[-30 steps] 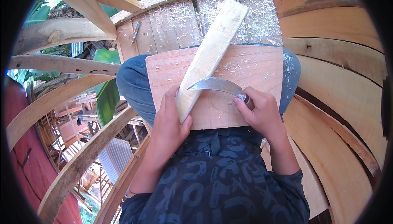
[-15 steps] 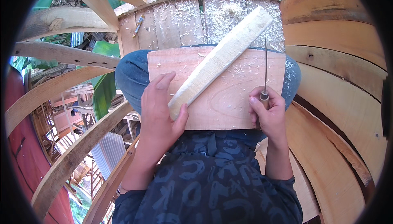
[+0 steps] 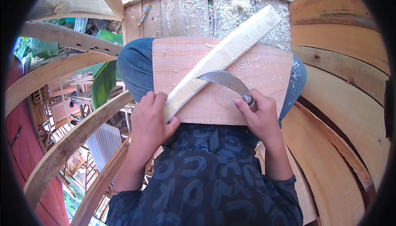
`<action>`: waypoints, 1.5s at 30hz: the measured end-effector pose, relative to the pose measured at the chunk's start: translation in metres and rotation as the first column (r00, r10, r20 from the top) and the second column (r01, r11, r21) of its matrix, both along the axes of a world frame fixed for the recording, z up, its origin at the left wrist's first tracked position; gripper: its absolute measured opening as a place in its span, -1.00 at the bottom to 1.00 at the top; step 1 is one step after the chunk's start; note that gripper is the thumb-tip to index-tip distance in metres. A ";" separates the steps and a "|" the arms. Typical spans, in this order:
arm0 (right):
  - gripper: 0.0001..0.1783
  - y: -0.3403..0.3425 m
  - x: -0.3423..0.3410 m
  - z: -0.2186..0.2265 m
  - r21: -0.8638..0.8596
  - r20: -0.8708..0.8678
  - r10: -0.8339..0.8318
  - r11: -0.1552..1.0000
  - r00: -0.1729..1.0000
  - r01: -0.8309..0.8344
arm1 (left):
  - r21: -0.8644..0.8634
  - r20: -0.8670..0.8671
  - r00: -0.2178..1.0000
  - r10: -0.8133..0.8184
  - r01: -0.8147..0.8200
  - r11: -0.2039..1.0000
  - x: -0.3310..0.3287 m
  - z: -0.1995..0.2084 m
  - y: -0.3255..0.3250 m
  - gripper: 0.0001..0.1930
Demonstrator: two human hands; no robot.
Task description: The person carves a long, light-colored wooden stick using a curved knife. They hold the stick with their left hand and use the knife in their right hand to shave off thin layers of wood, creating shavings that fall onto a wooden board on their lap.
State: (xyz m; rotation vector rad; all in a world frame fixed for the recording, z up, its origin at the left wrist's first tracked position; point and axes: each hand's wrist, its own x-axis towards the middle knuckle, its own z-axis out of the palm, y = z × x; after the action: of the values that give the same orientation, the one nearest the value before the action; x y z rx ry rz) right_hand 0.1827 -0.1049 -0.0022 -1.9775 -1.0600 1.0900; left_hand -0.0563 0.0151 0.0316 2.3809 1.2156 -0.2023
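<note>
A pale, roughly hewn wooden bar (image 3: 225,52) lies slantwise over a flat reddish wooden board (image 3: 206,112), which rests on my lap. My left hand (image 3: 149,116) is closed around the bar's near end, thumb on one side and fingers on the other. In my right hand (image 3: 262,114) is a sickle (image 3: 227,80), gripped by its short wooden handle. Its curved blade points left, and the tip reaches the bar's right edge or just over it; whether it touches I cannot tell.
Wood shavings (image 3: 235,15) cover the plank floor (image 3: 173,15) ahead. A small blue-and-yellow item (image 3: 144,14) lies there at the left. Curved planks (image 3: 338,96) wall the right side; open timber ribs (image 3: 70,151) stand on the left, with a drop beyond them.
The sickle has swung from pointing away from me to lying leftward across the board, its broad side now showing. My left hand has moved slightly left and closed on the bar's end.
</note>
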 end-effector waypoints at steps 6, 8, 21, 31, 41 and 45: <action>-0.59 -0.011 -0.001 0.002 -0.017 0.135 0.060 0.998 0.989 -0.059 | -0.248 0.015 0.996 0.088 -0.081 0.965 0.004 0.000 -0.003 -0.64; -0.58 -0.010 -0.002 0.002 -0.021 0.206 0.106 0.994 0.973 -0.104 | -0.252 0.019 0.997 0.076 -0.069 0.965 0.004 -0.005 -0.006 -0.65; -0.44 0.002 0.005 -0.003 -0.168 0.567 0.301 0.954 0.767 -0.250 | -0.302 0.025 0.993 0.116 -0.103 0.948 0.017 -0.009 -0.023 -0.61; -0.41 0.007 0.020 -0.010 -0.125 0.671 0.161 0.987 0.724 -0.104 | -0.353 0.047 0.988 0.149 -0.123 0.928 0.017 -0.009 -0.020 -0.62; -0.43 0.017 0.009 0.015 -0.154 0.555 0.275 0.961 0.785 -0.228 | -0.434 0.038 0.967 0.252 -0.211 0.876 0.013 -0.009 -0.022 -0.72; -0.43 0.016 0.001 0.003 -0.163 0.511 0.325 0.946 0.796 -0.281 | -0.423 0.047 0.970 0.239 -0.198 0.884 0.012 -0.010 -0.024 -0.73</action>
State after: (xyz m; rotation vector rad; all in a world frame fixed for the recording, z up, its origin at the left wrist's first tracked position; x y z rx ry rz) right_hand 0.1842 -0.0890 0.0009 -2.2970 -1.7008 0.7456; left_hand -0.0448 -0.0085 0.0211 1.8511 1.2412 -0.2409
